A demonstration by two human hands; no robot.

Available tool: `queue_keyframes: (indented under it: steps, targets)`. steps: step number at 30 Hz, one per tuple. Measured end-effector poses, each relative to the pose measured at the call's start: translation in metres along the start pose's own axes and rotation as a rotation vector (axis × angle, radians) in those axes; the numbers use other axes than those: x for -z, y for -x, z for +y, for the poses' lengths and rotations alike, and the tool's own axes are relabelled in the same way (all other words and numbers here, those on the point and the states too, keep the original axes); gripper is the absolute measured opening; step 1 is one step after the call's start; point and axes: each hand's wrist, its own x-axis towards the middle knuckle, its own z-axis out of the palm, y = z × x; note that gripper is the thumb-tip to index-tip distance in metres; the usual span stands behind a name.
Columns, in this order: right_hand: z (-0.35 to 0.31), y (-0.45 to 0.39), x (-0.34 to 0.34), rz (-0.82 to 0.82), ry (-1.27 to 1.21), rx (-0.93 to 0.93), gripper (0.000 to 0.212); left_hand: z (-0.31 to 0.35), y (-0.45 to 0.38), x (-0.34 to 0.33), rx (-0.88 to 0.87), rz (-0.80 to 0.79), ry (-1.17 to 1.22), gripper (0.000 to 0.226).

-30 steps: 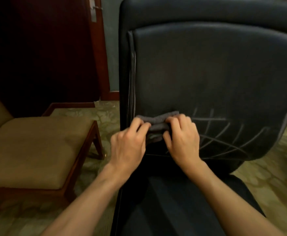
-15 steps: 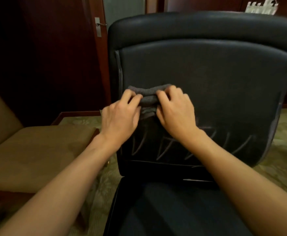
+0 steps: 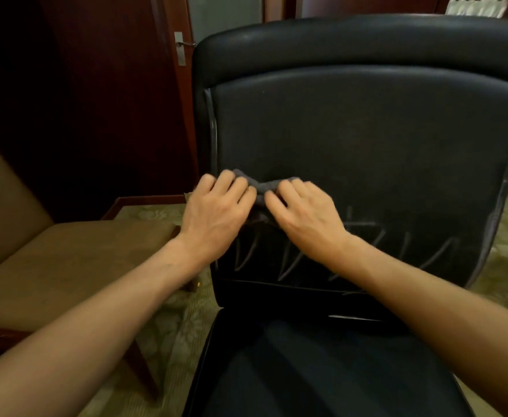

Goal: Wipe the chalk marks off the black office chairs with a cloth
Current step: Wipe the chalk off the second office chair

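Bunched grey cloth [image 3: 266,188] under curled left hand [image 3: 216,213] and right hand [image 3: 305,213], against smooth black chair back [image 3: 367,145].

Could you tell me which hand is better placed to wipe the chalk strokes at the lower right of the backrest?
Probably the right hand: it grips the cloth beside those chalk marks, while the left hand sits near the backrest's opposite edge.

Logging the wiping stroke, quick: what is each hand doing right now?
Left hand: fingers curled on the grey cloth, pressing it to the chair backrest.
Right hand: gripping the same cloth.
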Motion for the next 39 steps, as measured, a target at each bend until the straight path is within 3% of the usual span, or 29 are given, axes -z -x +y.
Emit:
queue_keyframes:
  steps: [5, 11, 17, 22, 26, 31, 39]
  targets:
    - [-0.031, 0.039, -0.01, -0.091, -0.053, 0.037, 0.019, 0.026, 0.047, -0.004, 0.044, -0.082, 0.184, 0.011]
    - [0.015, -0.031, 0.0, 0.02, -0.062, -0.115, 0.001, -0.005, -0.022, 0.01, 0.198, 0.053, 0.248, 0.005]
    - [-0.016, 0.017, -0.026, 0.026, -0.15, -0.108, 0.009, 0.021, 0.017, -0.005, 0.169, -0.033, 0.304, 0.023]
    - [-0.057, 0.075, -0.033, -0.145, -0.243, -0.029, 0.004, 0.059, 0.081, -0.015, 0.116, -0.153, 0.403, 0.023]
    - [-0.023, 0.038, -0.02, -0.064, -0.208, -0.081, 0.011, 0.044, 0.042, -0.008, 0.195, -0.11, 0.397, 0.024]
    - [0.018, -0.007, -0.007, -0.001, -0.143, -0.287, 0.017, 0.026, -0.032, 0.003, 0.372, -0.011, 0.391, 0.021]
    - [-0.024, 0.089, -0.023, -0.179, -0.184, -0.148, 0.012, 0.087, 0.053, -0.017, 0.252, -0.153, 0.529, 0.019]
